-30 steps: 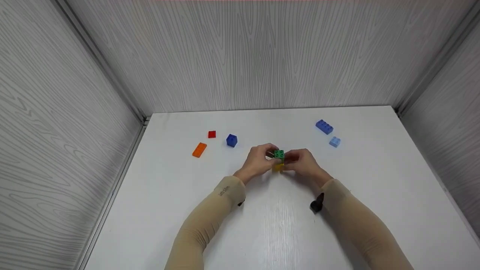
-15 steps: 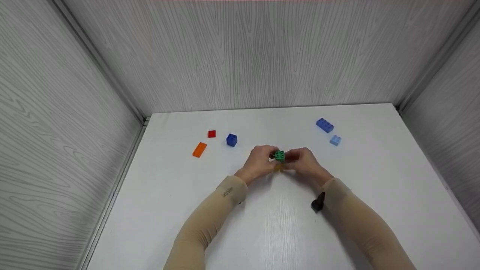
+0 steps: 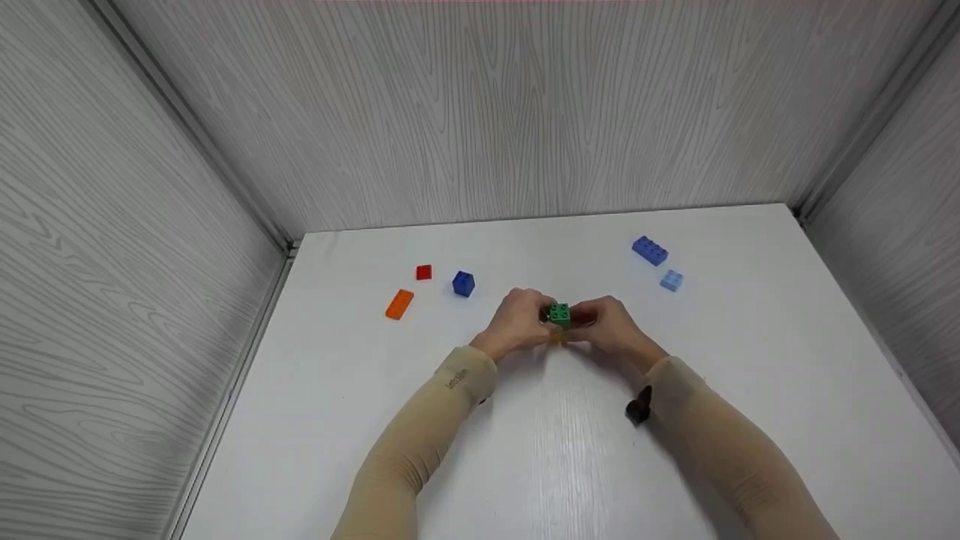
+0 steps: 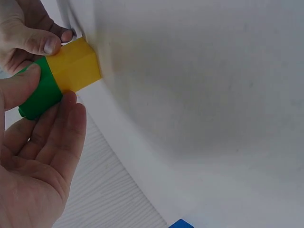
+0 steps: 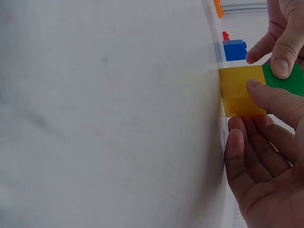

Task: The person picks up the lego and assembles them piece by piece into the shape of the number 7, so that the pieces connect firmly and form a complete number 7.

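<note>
A green toy brick (image 3: pixel 560 315) sits on top of a yellow brick (image 5: pixel 240 92), and their side faces line up with no gap showing. My left hand (image 3: pixel 517 322) pinches the green brick between thumb and fingers. Lower down, my right hand (image 3: pixel 609 322) grips the yellow brick, its thumb on the near face and its fingers behind. The yellow brick's base is right at the tabletop in the right wrist view. From the head view, most of the yellow brick is hidden by fingers and the green brick.
On the white table (image 3: pixel 525 465), left of the hands, lie an orange flat brick (image 3: pixel 400 304), a small red piece (image 3: pixel 424 272) and a dark blue brick (image 3: pixel 463 283). To the back right lie a longer blue brick (image 3: pixel 649 250) and a light blue brick (image 3: pixel 671 280). Grey wood-grain panels (image 3: pixel 480 112) surround the table.
Both hands stay in almost the same place around the stacked bricks, with slight finger shifts. Less of the yellow brick shows now. The loose bricks lie where they were; the head view tilts slightly.
</note>
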